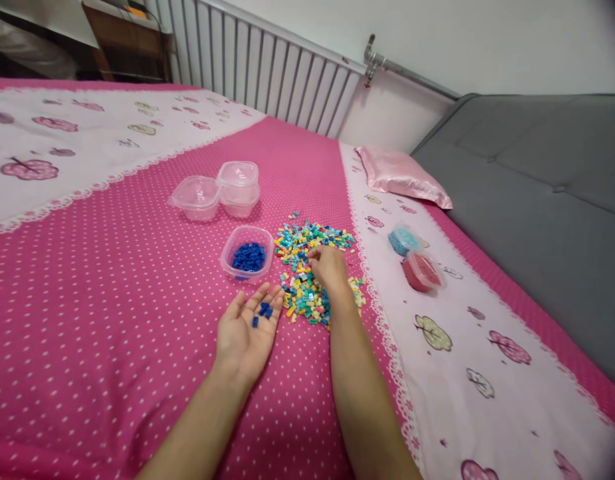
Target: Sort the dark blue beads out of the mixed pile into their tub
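Several small blue bricks [265,309] rest on the upturned palm and fingers of my left hand [244,337], which carries them with its fingers stretched out. Just beyond those fingertips stands a clear plastic tub [226,262] with a heap of blue bricks [249,257] inside. My right hand [330,270] is over a spread pile of mixed small bricks [307,293] in yellow, teal, green, white and pink. Its thumb and index finger are pinched together at the pile; what lies between them is too small to make out.
Clear tubs [197,199] stand farther back, two of them stacked [238,187]. To the right are a tub of light blue pieces [403,240] and a tub of red pieces [422,272]. A pink pillow [402,178] lies near the grey headboard [532,180]. A pink dotted bedsheet [112,300] lies underneath.
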The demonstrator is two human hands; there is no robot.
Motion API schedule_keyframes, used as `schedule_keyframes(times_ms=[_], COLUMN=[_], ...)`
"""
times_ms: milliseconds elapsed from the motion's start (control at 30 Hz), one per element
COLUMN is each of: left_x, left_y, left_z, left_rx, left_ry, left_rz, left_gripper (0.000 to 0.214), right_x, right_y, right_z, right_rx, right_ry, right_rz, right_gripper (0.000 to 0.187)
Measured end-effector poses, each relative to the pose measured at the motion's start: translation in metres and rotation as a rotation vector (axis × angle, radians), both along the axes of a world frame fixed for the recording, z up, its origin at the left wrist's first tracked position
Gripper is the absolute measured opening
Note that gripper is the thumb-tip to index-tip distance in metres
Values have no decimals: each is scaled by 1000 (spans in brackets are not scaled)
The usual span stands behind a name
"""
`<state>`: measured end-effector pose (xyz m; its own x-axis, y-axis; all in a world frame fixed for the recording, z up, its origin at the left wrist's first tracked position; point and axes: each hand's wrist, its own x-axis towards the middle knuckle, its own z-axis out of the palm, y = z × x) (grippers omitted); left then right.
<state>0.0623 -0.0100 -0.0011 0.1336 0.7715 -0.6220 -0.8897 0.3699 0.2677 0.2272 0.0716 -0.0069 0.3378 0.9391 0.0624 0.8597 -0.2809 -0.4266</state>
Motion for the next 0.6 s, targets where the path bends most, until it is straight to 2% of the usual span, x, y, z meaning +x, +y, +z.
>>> schedule_keyframes(times_ms=[100,233,600], left_x=[-1,-2,-1], left_y=[-2,-3,0], left_z=[0,-1,-3], left_rx=[12,32,89], left_ry=[-4,-14,-65], left_rz=[-14,-23,-32], left_gripper=[32,33,41], right_x=[-3,-8,-11], right_y=[3,5,9], right_z=[-3,-7,-12], right_rx=[49,33,60], right_ry=[15,10,0], right_rz=[52,94,43], right_gripper=[26,27,27])
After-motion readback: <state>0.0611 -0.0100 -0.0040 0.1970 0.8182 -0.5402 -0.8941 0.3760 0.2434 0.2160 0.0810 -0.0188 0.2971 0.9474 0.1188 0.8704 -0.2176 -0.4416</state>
